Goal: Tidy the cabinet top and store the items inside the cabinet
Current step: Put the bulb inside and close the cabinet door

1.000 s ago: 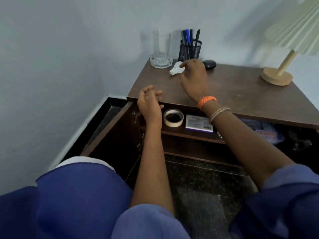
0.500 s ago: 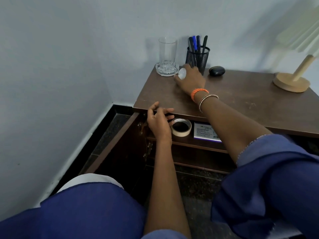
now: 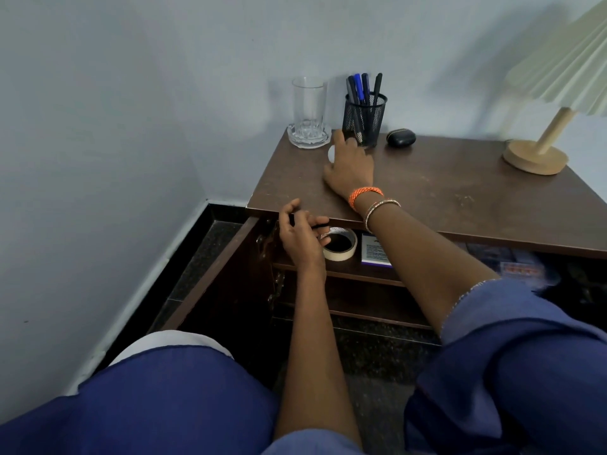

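The right hand [image 3: 349, 165] is lying palm-down on the cabinet top [image 3: 427, 192], fingers curling over a small white object [image 3: 331, 154] peeking out at its ten o'clock; whether it is truly gripping it I cannot tell. A pen holder [image 3: 364, 121] is standing at its twelve o'clock. The left hand [image 3: 300, 236] is hanging loosely half-open and empty at the shelf edge, with a roll of tape [image 3: 341, 247] sitting at its three o'clock.

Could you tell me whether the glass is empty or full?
Empty: the upright glass is clear through, with no liquid line showing.
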Action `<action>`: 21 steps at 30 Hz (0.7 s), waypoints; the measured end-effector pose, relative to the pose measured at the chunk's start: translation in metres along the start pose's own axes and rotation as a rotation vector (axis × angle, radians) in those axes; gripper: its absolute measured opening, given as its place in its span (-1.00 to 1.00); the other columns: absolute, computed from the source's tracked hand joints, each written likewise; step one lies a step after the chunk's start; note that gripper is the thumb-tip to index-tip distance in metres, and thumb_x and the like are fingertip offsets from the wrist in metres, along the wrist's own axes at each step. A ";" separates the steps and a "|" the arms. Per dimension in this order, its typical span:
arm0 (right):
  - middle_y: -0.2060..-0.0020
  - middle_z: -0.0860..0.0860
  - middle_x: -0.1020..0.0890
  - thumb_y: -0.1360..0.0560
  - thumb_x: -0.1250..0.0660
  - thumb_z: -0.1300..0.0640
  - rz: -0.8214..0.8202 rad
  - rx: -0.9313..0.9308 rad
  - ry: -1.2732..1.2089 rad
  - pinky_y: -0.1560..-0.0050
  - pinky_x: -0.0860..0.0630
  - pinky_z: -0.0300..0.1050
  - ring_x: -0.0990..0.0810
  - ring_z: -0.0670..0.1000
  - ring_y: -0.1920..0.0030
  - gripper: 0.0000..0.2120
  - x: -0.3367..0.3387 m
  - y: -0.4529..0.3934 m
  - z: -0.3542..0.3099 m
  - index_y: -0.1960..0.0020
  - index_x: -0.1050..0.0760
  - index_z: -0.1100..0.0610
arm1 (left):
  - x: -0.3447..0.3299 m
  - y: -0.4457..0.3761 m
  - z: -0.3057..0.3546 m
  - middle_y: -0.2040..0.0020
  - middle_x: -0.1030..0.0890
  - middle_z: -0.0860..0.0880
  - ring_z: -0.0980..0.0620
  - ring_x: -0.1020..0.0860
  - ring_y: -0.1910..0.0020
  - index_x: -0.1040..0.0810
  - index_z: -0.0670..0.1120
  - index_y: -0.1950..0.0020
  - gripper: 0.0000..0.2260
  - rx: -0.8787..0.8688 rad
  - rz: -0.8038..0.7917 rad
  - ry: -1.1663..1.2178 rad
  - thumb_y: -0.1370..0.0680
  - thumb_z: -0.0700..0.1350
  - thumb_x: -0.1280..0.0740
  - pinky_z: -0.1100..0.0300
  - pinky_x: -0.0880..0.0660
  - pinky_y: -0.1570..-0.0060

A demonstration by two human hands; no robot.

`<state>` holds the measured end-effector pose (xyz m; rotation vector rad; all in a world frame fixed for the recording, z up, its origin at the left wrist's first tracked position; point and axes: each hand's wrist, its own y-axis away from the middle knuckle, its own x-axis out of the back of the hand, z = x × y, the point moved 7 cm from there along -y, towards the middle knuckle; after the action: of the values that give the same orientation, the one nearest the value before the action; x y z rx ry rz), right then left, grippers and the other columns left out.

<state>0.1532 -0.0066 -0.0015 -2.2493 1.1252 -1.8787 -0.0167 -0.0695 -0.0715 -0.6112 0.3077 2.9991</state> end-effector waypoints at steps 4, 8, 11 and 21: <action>-0.12 0.18 -0.48 -0.44 -0.27 0.16 -0.012 0.026 -0.025 -0.07 -0.45 0.12 -0.53 0.26 -0.09 -0.53 0.005 0.014 -0.003 -0.32 -0.27 0.13 | 0.006 0.006 0.001 0.32 -0.59 -0.07 0.10 -0.51 0.42 -0.49 -0.02 -0.10 -0.82 -0.058 0.051 -0.018 -0.58 -0.15 -0.13 0.26 -0.42 0.44; -0.10 0.14 -0.50 -0.43 -0.31 0.14 0.065 0.105 -0.329 -0.02 -0.46 -0.04 -0.54 0.16 -0.06 -0.59 0.027 0.044 -0.011 -0.25 -0.34 0.14 | 0.040 0.018 -0.008 0.52 -0.44 -0.04 0.09 -0.39 0.56 -0.45 -0.10 0.30 -0.78 -0.108 0.373 0.050 -0.54 -0.20 -0.16 0.18 -0.38 0.44; -0.08 0.06 -0.53 -0.42 -0.36 0.13 0.199 0.187 -0.631 0.00 -0.51 -0.13 -0.54 0.02 -0.02 -0.63 0.054 0.087 -0.020 -0.19 -0.38 0.16 | 0.067 0.022 -0.029 0.51 -0.41 -0.03 0.06 -0.35 0.54 -0.43 -0.11 0.31 -0.79 0.041 0.566 0.188 -0.52 -0.17 -0.14 0.20 -0.32 0.46; -0.07 0.07 -0.56 -0.42 -0.43 0.11 -0.108 -0.013 -0.712 0.00 -0.48 -0.19 -0.54 -0.02 -0.04 -0.58 -0.038 0.200 -0.001 -0.19 -0.38 0.20 | 0.086 0.018 -0.095 0.24 -0.59 -0.05 -0.02 -0.52 0.25 -0.56 -0.14 0.14 -0.79 0.450 0.346 0.002 -0.51 -0.08 -0.17 0.17 -0.42 0.31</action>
<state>0.0488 -0.1355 -0.1201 -2.6699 0.8950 -0.9173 -0.0614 -0.1053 -0.1880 -0.5587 1.1560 3.0658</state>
